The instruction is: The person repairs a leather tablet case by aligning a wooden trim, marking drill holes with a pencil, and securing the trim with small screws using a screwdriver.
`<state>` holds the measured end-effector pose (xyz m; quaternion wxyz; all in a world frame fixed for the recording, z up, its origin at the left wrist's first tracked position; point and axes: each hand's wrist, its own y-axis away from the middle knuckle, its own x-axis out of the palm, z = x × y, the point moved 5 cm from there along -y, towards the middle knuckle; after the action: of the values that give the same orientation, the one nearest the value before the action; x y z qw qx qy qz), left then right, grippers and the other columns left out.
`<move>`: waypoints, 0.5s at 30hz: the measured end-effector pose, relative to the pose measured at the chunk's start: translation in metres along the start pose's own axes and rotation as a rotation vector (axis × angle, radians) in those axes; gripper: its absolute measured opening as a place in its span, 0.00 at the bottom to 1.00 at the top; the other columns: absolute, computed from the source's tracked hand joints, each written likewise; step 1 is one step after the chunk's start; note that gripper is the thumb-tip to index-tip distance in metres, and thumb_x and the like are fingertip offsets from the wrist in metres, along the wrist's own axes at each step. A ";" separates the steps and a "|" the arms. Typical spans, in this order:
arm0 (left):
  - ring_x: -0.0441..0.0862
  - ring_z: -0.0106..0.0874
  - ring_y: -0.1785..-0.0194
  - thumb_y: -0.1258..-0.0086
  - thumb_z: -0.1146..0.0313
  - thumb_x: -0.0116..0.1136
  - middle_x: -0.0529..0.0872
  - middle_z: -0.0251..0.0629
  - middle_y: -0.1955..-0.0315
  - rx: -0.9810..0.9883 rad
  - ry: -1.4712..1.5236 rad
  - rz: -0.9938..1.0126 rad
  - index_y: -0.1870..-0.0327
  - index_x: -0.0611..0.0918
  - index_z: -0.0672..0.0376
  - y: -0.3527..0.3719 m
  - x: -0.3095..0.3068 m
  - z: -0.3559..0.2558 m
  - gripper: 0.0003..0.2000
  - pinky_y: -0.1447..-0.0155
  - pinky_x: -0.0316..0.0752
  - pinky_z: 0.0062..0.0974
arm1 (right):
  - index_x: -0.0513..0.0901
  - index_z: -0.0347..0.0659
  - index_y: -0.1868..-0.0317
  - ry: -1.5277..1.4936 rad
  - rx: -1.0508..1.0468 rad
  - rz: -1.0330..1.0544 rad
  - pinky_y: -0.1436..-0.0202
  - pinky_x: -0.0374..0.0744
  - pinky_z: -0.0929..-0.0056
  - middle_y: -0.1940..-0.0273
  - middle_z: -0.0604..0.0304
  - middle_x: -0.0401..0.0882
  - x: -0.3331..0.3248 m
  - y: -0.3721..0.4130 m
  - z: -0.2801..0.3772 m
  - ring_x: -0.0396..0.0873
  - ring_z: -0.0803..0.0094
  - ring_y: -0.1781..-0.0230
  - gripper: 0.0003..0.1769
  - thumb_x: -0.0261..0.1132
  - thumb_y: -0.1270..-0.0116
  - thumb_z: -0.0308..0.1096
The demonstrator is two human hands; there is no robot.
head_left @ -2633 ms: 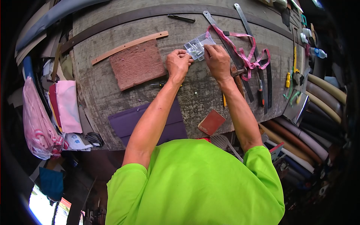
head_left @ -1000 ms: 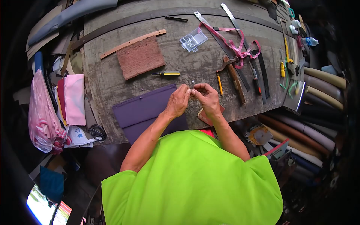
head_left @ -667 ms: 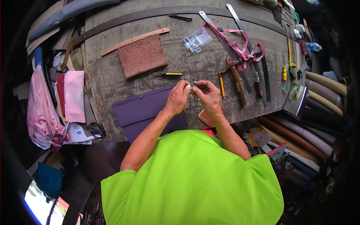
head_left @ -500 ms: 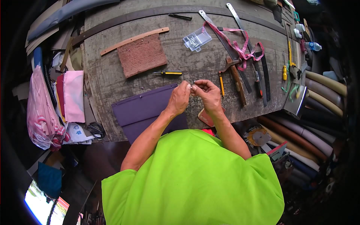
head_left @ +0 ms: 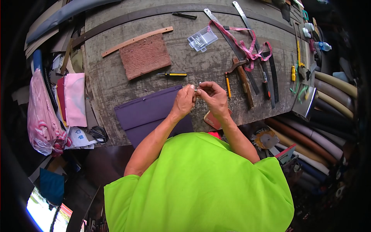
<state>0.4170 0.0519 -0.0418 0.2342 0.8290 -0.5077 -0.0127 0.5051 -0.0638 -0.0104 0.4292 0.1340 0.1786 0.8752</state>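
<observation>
My left hand (head_left: 184, 101) and my right hand (head_left: 213, 99) meet above the table, fingertips pinched together. Between them shows a small shiny metal piece (head_left: 196, 90), too small to name for sure. Under my left hand lies a folded purple sheet (head_left: 148, 106), with a small stud-like dot (head_left: 144, 99) near its upper edge. A yellow-and-black screwdriver (head_left: 176, 74) rests just beyond my hands. Farther back, a clear plastic box (head_left: 199, 41) lies with its lid up and small metal pieces inside. Near my right wrist is a reddish-brown flat piece (head_left: 211, 120).
A rough reddish slab (head_left: 145, 56) and a tan strip (head_left: 135, 41) lie at the back left. To the right are a hammer (head_left: 244, 83), a yellow pencil (head_left: 228, 86), steel rulers (head_left: 241, 15) and a pink tape measure (head_left: 253, 52). Material rolls (head_left: 334, 85) fill the right side.
The small metal piece shows more clearly between my fingertips, which have shifted slightly. The things on the table stay where they were; the view has moved a little.
</observation>
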 end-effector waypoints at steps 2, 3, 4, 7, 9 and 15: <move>0.72 0.26 0.81 0.13 0.50 0.44 0.75 0.34 0.78 -0.333 0.292 0.062 0.67 0.74 0.58 0.004 0.004 0.015 0.22 0.74 0.70 0.27 | 0.83 0.32 0.48 0.113 -0.069 0.057 0.52 0.84 0.78 0.56 0.59 0.88 0.002 0.002 0.010 0.86 0.77 0.57 0.12 0.72 0.29 0.25; 0.72 0.25 0.80 0.13 0.51 0.44 0.76 0.34 0.78 -0.398 0.332 0.083 0.66 0.75 0.58 0.004 0.004 0.012 0.22 0.74 0.71 0.26 | 0.84 0.32 0.48 0.170 -0.103 0.086 0.52 0.84 0.77 0.56 0.59 0.88 0.003 0.003 0.013 0.86 0.77 0.56 0.12 0.72 0.30 0.24; 0.73 0.25 0.80 0.13 0.51 0.44 0.76 0.34 0.78 -0.462 0.372 0.104 0.66 0.75 0.57 0.006 0.004 0.009 0.21 0.74 0.71 0.25 | 0.84 0.33 0.49 0.204 -0.136 0.048 0.51 0.84 0.77 0.55 0.59 0.89 -0.001 0.001 0.012 0.86 0.77 0.55 0.11 0.72 0.30 0.24; 0.76 0.24 0.77 0.13 0.52 0.43 0.78 0.34 0.76 -0.403 -0.012 0.023 0.63 0.77 0.59 0.008 -0.002 -0.005 0.21 0.70 0.73 0.24 | 0.82 0.32 0.45 0.220 -0.119 0.049 0.49 0.85 0.77 0.55 0.58 0.88 -0.005 0.000 0.015 0.86 0.76 0.54 0.13 0.70 0.28 0.22; 0.77 0.23 0.73 0.13 0.53 0.43 0.79 0.34 0.74 -0.110 -0.108 0.027 0.62 0.77 0.60 0.006 -0.001 -0.012 0.20 0.68 0.74 0.23 | 0.82 0.32 0.45 0.120 -0.062 0.048 0.49 0.85 0.77 0.55 0.58 0.88 -0.006 0.000 0.014 0.86 0.76 0.54 0.13 0.70 0.28 0.22; 0.76 0.24 0.73 0.13 0.53 0.43 0.77 0.33 0.75 -0.051 -0.030 0.061 0.64 0.75 0.59 0.008 0.005 -0.008 0.20 0.66 0.73 0.25 | 0.82 0.33 0.46 0.137 -0.065 0.058 0.48 0.85 0.77 0.53 0.58 0.88 -0.008 0.002 0.009 0.86 0.75 0.52 0.13 0.70 0.29 0.21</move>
<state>0.4152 0.0476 -0.0308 0.2481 0.8064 -0.5359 -0.0310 0.5120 -0.0697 -0.0024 0.3944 0.0650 0.1749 0.8998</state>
